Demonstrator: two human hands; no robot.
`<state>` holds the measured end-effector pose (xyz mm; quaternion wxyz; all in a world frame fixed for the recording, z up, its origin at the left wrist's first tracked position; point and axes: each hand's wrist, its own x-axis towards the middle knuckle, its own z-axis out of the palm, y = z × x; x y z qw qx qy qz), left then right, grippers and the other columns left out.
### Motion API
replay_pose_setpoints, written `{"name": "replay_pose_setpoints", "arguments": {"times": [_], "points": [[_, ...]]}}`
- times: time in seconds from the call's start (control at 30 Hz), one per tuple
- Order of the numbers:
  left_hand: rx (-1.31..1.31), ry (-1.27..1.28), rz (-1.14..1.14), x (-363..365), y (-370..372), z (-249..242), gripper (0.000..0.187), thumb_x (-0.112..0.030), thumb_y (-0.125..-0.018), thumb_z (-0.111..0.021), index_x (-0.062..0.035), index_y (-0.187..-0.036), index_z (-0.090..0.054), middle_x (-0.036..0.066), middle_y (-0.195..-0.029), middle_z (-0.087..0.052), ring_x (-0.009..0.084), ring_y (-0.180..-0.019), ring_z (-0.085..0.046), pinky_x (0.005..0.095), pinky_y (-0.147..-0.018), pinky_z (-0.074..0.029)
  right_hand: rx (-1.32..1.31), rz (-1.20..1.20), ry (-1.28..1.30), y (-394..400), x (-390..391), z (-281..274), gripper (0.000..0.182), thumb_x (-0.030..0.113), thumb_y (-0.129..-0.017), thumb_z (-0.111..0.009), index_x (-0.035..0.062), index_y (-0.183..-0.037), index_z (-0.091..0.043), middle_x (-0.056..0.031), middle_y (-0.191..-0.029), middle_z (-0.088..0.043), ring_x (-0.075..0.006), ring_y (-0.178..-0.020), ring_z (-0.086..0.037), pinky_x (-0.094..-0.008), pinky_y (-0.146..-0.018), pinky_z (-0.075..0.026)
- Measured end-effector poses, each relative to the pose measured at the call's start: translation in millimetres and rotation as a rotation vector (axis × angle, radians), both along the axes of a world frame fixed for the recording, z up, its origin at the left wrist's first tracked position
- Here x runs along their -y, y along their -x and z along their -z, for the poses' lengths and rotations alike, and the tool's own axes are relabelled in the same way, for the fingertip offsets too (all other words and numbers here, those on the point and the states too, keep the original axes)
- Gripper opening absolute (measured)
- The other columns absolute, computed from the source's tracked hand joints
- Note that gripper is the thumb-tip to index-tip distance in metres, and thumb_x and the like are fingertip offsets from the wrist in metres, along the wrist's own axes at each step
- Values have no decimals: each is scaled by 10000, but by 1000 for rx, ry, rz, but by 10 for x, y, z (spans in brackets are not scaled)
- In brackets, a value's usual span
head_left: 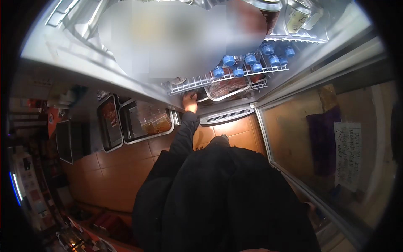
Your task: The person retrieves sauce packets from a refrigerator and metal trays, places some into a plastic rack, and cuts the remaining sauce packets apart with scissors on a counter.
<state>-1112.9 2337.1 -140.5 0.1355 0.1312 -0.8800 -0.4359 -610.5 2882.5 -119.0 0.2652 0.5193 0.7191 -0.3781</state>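
My left hand [190, 102], at the end of a dark sleeve, reaches into the bottom of an open fridge. Its fingers are in shadow beside the left end of a metal tray [228, 89] covered in clear film, with reddish food under it. Whether they grip anything cannot be made out. Just above that tray is a white wire shelf [191, 86] carrying several bottles with blue caps [250, 59]. My right hand does not show clearly anywhere.
Left of the fridge are metal trays [147, 119] with food in them. The glass fridge door [289, 138] stands open at right, with a handwritten paper [347, 155] on it. Cans [297, 17] stand on an upper shelf. A vent grille [228, 116] runs along the fridge base above the tiled floor [126, 176].
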Motion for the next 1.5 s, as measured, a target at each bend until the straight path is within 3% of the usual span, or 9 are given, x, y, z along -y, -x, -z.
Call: {"name": "replay_pose_setpoints", "arguments": {"times": [0.27, 0.37, 0.43, 0.5, 0.7, 0.83, 1.1, 1.17, 1.5], "points": [[224, 187, -195, -366, 71, -390, 279, -256, -782, -522, -45, -958, -566, 167, -1009, -495, 285, -865, -533, 403, -732, -435, -643, -316, 536, 2969, 1468, -109, 242, 238, -847, -466, 86, -660, -465, 9, -518, -433, -76, -442, -383, -237, -419, -294], [262, -527, -223, -269, 134, -353, 252, -204, -779, -539, 3, -921, -565, 151, -880, -546, 239, -694, -575, 330, -572, -475, -500, -147, 1029, 4315, 2432, -309, 572, 373, -787, -544, 63, -1214, -321, -134, -1046, -466, -218, -912, -528, -307, -762, -450], [262, -573, -177, -172, 68, -385, 225, -179, -779, -546, 14, -891, -574, 121, -773, -564, 207, -586, -565, 268, -454, -448, -365, -59, 1086, 4876, 2896, -356, 905, 498, -703, -585, 51, -1301, -74, -237, -1170, -357, -360, -1001, -463, -455, -829, -390], [298, -733, -110, -166, -111, -520, 167, -145, -818, -499, -26, -911, -569, 32, -782, -533, 102, -603, -522, 227, -476, -434, -336, 319, 1421, 5283, 3251, 28, 636, 430, -777, -520, 57, -1235, -283, -209, -1193, -383, -340, -1063, -425, -506, -859, -365], [-62, -899, 72, -172, -947, -1300, 143, -125, -756, -523, -17, -840, -563, 71, -906, -529, 172, -840, -457, 251, -737, -353, -543, 709, 1152, 5513, 3762, 332, 337, 301, -867, -403, 49, -1090, -418, -172, -1121, -457, -358, -1056, -423, -533, -894, -340], [-247, 211, 205, 8, -1408, -2047, 188, -192, -696, -571, -33, -796, -586, 61, -795, -553, 220, -818, -472, 302, -698, -359, -475, 638, 1049, 5601, 3775, 314, 485, 403, -816, -470, 59, -1146, -377, -198, -1166, -405, -357, -1107, -374, -515, -916, -316], [-79, -759, -209, 178, -1954, -2045, 142, -134, -826, -516, -3, -858, -558, 2, -698, -555, 28, -535, -452, 173, -458, -355, -743, -1055, 401, 5030, 4285, 37, 292, 301, -767, -539, 20, -786, -617, -121, -709, -611, -221, -695, -596, -342, -623, -475], [-45, -969, -312, 339, -2051, -2104, 185, -174, -841, -495, -4, -881, -554, 0, -681, -554, 25, -510, -455, 157, -434, -344, -1014, -1080, 100, 5235, 4587, -161, 305, 262, -752, -487, -11, -821, -603, -210, -844, -579, -381, -810, -535, -394, -733, -424], [16, -1876, -36, 1076, -2557, -2356, 513, -386, -880, -306, 39, -1156, -383, 138, -1134, -467, 232, -1048, -447, 363, -901, -355, -1009, -1200, -416, 5877, 5357, 385, 236, 169, -793, -454, 19, -937, -565, -160, -916, -575, -277, -851, -548, -368, -727, -430]]}}
